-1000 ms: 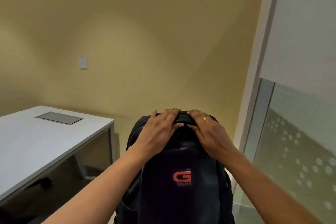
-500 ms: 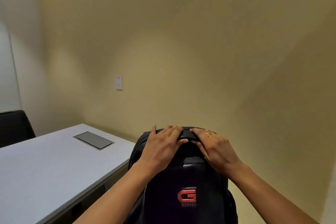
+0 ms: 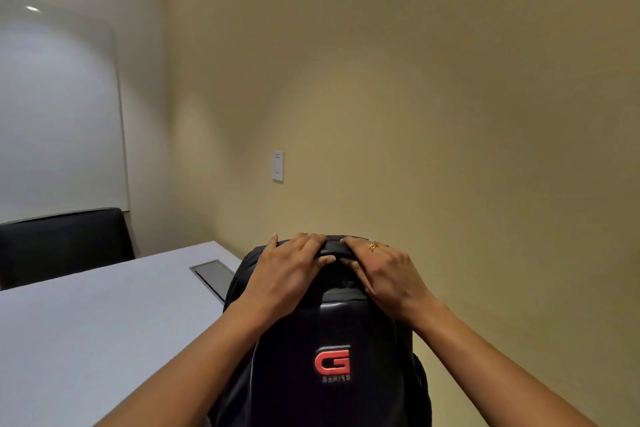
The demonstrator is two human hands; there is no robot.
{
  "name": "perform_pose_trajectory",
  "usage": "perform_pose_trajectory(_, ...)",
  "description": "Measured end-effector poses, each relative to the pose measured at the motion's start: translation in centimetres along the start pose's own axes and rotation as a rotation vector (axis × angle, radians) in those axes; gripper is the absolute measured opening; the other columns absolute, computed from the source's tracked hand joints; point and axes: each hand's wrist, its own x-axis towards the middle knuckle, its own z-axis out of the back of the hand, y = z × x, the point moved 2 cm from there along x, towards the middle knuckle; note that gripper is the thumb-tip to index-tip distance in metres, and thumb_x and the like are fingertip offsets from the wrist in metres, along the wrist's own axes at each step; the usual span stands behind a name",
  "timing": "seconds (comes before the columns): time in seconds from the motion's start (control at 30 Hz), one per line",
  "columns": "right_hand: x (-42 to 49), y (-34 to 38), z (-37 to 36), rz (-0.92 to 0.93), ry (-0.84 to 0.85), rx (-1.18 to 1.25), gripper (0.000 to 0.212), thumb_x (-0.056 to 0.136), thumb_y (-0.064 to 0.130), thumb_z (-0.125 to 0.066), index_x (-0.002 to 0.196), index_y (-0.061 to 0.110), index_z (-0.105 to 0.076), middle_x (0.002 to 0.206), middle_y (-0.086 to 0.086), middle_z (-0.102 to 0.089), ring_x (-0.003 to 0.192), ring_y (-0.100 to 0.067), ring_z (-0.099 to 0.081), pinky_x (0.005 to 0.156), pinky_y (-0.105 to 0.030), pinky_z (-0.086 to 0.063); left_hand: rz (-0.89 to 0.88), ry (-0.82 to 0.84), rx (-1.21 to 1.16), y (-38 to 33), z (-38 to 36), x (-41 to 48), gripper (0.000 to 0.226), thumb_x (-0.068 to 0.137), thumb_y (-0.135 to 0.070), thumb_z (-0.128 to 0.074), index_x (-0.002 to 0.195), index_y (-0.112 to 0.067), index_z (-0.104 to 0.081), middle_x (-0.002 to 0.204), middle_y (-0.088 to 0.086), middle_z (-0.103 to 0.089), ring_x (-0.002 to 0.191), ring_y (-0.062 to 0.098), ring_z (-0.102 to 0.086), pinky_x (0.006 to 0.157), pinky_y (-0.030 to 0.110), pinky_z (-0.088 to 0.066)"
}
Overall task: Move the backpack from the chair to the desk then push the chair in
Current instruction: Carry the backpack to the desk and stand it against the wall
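Transfer is the step in hand: the backpack point(image 3: 332, 350) hangs upright at 6 o'clock in the view, carried by its top handle point(image 3: 332, 248), with its left edge over the near right corner of the white bench point(image 3: 86, 329) and its bottom out of sight, so I cannot tell whether it touches anything yet. Both hands share the load. The left hand point(image 3: 287, 274) comes in from 7 o'clock with its fingers curled over the handle; the right hand point(image 3: 384, 274) (a gold ring point(image 3: 373, 246) on one finger) comes in from 5 o'clock and wraps the same handle, the two sets of fingertips close together at the middle. Both forearms reach forward, wrists slightly bent down. Next, by my judgement, the bag needs to go toward 9 o'clock, well onto the bench top and short of the metal cable hatch point(image 3: 214, 274), then be set down and released. A black chair back point(image 3: 65, 246) shows at 9 o'clock beyond the bench; the chair to push in is not in view.
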Motion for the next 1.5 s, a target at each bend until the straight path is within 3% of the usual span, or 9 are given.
perform_pose_trajectory(0.2, 6.8, -5.3, -6.3, 0.094, -0.021, 0.091, 0.029, 0.086, 0.016, -0.056, 0.112, 0.002, -0.058, 0.104, -0.018, -0.068, 0.088, -0.035, -0.065, 0.08, -0.044, -0.051, 0.051, -0.128, 0.151, 4.8, -1.8, 5.9, 0.037, 0.091, -0.035, -0.046, 0.112, -0.006, -0.056, 0.112, 0.013, -0.066, 0.114, 0.028, -0.057, 0.11, 0.057, -0.016)
perform_pose_trajectory(0.3, 10.3, -7.0, -9.8, 0.13, -0.034, 0.105, 0.032, 0.089, 0.015, -0.055, 0.118, 0.001, -0.055, 0.117, -0.019, -0.063, 0.107, -0.032, -0.06, 0.101, -0.046, -0.036, 0.081, -0.145, 0.235, 7.8, -2.4, 8.3, 0.045, 0.093, -0.037, -0.04, 0.125, -0.006, -0.049, 0.131, 0.012, -0.056, 0.131, 0.029, -0.04, 0.114, 0.05, -0.006)
perform_pose_trajectory(0.37, 12.7, -7.7, -12.3, 0.148, -0.034, 0.103, 0.037, 0.091, 0.016, -0.053, 0.125, 0.001, -0.05, 0.126, -0.019, -0.057, 0.118, -0.03, -0.053, 0.106, -0.046, -0.029, 0.1, -0.154, 0.297, 10.3, -2.9, 9.8, 0.052, 0.094, -0.04, -0.035, 0.133, -0.007, -0.04, 0.139, 0.012, -0.047, 0.136, 0.028, -0.031, 0.115, 0.047, -0.004)
perform_pose_trajectory(0.5, 17.5, -9.0, -17.3, 0.196, -0.036, 0.087, 0.04, 0.091, 0.018, -0.054, 0.128, 0.002, -0.048, 0.13, -0.018, -0.054, 0.123, -0.031, -0.048, 0.107, -0.047, -0.027, 0.154, -0.118, 0.385, 16.2, -4.6, 12.9, 0.056, 0.095, -0.045, -0.024, 0.14, -0.012, -0.028, 0.148, 0.008, -0.034, 0.141, 0.024, -0.019, 0.115, 0.043, 0.003)
perform_pose_trajectory(0.67, 23.6, -10.4, -24.0, 0.201, -0.031, 0.05, 0.04, 0.093, 0.019, -0.051, 0.129, 0.001, -0.046, 0.133, -0.019, -0.051, 0.126, -0.032, -0.044, 0.111, -0.048, -0.015, 0.256, -0.139, 0.375, 23.4, -6.6, 16.7, 0.052, 0.092, -0.049, -0.027, 0.137, -0.022, -0.035, 0.148, -0.001, -0.036, 0.141, 0.02, -0.02, 0.108, 0.063, -0.006)
perform_pose_trajectory(0.8, 28.0, -11.2, -29.0, 0.183, -0.034, 0.054, 0.041, 0.094, 0.02, -0.048, 0.13, 0.002, -0.045, 0.136, -0.019, -0.047, 0.13, -0.032, -0.039, 0.111, -0.043, -0.005, 0.271, -0.14, 0.412, 28.9, -7.8, 19.4, 0.051, 0.092, -0.05, -0.028, 0.135, -0.025, -0.037, 0.145, -0.002, -0.041, 0.139, 0.021, -0.024, 0.105, 0.067, -0.008)
perform_pose_trajectory(0.97, 31.0, -11.9, -35.4, 0.152, 0.007, 0.089, 0.042, 0.095, 0.022, -0.045, 0.134, 0.006, -0.04, 0.142, -0.014, -0.041, 0.134, -0.027, -0.033, 0.112, -0.04, -0.001, 0.326, -0.1, 0.359, 35.1, -11.2, 21.3, 0.056, 0.091, -0.052, -0.026, 0.141, -0.027, -0.024, 0.149, -0.003, -0.032, 0.142, 0.02, -0.015, 0.102, 0.072, -0.008)
perform_pose_trajectory(1.23, 32.4, -11.3, -44.9, -0.085, 0.04, 0.367, 0.042, 0.097, 0.024, -0.041, 0.138, 0.02, -0.035, 0.146, -0.002, -0.038, 0.137, -0.019, -0.025, 0.112, -0.044, -0.012, 0.433, 0.029, 0.216, 42.7, -16.0, 21.6, 0.053, 0.092, -0.051, -0.023, 0.141, -0.031, -0.022, 0.153, -0.006, -0.024, 0.142, 0.012, -0.011, 0.106, 0.067, 0.002)
perform_pose_trajectory(1.5, 33.4, -11.5, -49.4, -0.13, 0.006, 0.587, 0.041, 0.096, 0.024, -0.044, 0.137, 0.023, -0.038, 0.145, -0.001, -0.039, 0.138, -0.015, -0.022, 0.112, -0.037, -0.001, 0.461, -0.005, 0.23, 45.7, -17.4, 21.7, 0.051, 0.092, -0.051, -0.027, 0.139, -0.031, -0.028, 0.152, -0.008, -0.024, 0.141, 0.01, -0.014, 0.108, 0.062, -0.003)
